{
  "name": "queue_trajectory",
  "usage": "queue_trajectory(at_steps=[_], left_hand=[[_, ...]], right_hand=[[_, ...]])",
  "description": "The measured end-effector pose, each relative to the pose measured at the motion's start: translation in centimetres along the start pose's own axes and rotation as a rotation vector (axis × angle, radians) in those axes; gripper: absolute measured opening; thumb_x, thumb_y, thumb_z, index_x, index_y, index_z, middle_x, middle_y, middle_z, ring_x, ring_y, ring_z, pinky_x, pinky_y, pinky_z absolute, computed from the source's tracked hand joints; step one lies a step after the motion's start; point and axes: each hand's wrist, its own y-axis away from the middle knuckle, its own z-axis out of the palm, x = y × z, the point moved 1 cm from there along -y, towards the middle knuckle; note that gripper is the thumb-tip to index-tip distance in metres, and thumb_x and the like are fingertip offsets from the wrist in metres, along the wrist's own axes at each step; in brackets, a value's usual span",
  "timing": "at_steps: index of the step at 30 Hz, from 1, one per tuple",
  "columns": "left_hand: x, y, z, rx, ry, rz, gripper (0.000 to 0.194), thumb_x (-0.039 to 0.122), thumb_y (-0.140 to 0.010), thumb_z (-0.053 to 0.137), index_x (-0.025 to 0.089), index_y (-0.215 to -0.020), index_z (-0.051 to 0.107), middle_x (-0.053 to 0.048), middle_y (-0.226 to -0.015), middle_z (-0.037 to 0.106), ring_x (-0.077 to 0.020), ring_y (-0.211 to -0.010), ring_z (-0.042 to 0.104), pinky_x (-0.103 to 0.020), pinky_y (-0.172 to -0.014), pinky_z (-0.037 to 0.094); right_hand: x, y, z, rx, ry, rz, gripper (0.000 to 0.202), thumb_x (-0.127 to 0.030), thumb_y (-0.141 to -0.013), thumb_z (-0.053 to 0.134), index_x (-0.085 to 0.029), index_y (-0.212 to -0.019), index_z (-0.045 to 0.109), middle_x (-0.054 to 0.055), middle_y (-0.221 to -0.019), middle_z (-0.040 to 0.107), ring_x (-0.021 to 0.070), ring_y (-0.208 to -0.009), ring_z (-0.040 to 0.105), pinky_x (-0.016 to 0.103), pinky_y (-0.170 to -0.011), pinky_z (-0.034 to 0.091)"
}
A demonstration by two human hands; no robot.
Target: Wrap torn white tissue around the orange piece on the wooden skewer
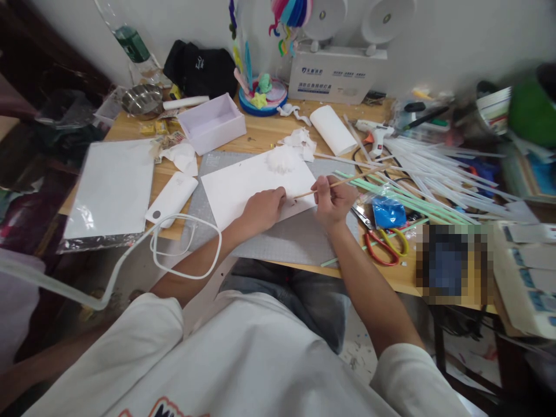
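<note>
A thin wooden stick (347, 179) is gripped in my right hand (333, 200), its lower tip pointing left, down to the white paper. Beside that tip lie small dark specks. My left hand (264, 209) rests on the right part of the white paper (230, 191) with its fingers curled together; whatever is between them is too small to make out. A fluffy white pile (281, 160) sits on the paper's upper part. The paper lies on a grey cutting mat (295, 240).
Scissors (382, 246), green and white strips (425, 168) and a glue gun (379, 139) are at the right. A lilac box (212, 124) stands behind the mat. On the left are a white device (172, 197), a looped white cable (186, 275) and a plastic-wrapped sheet pack (110, 188).
</note>
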Motion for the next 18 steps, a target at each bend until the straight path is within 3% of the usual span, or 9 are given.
queue_trajectory(at_steps=[5,9,18], left_hand=[[-0.6,0.1,0.7,0.033,-0.052,0.055,0.028,0.031,-0.106,0.038,0.019,-0.109,0.063,-0.011,-0.099,0.074,-0.0259,-0.088,0.069,-0.034,-0.075,0.047],[-0.7,0.1,0.8,0.036,-0.050,0.052,0.029,0.033,-0.106,0.037,0.019,-0.109,0.061,-0.011,-0.099,0.074,-0.0258,-0.087,0.069,-0.033,-0.074,0.046],[-0.2,0.2,-0.1,0.016,-0.018,0.020,0.028,0.033,-0.106,0.036,0.018,-0.108,0.060,-0.013,-0.100,0.076,-0.0273,-0.090,0.071,-0.035,-0.074,0.048]], right_hand=[[-1.0,0.5,0.2,-0.100,0.119,-0.173,0.056,-0.057,-0.099,0.041,-0.023,-0.058,0.056,0.001,-0.051,0.055,0.0107,-0.049,0.047,0.031,-0.055,0.034],[-1.3,0.4,0.7,-0.182,0.164,-0.275,0.049,-0.047,-0.101,0.041,-0.023,-0.061,0.056,0.002,-0.055,0.059,0.0116,-0.052,0.049,0.030,-0.056,0.034],[-1.3,0.4,1.1,-0.201,0.205,-0.390,0.042,-0.036,-0.101,0.045,-0.022,-0.063,0.057,0.001,-0.054,0.060,0.0105,-0.052,0.052,0.029,-0.053,0.031]])
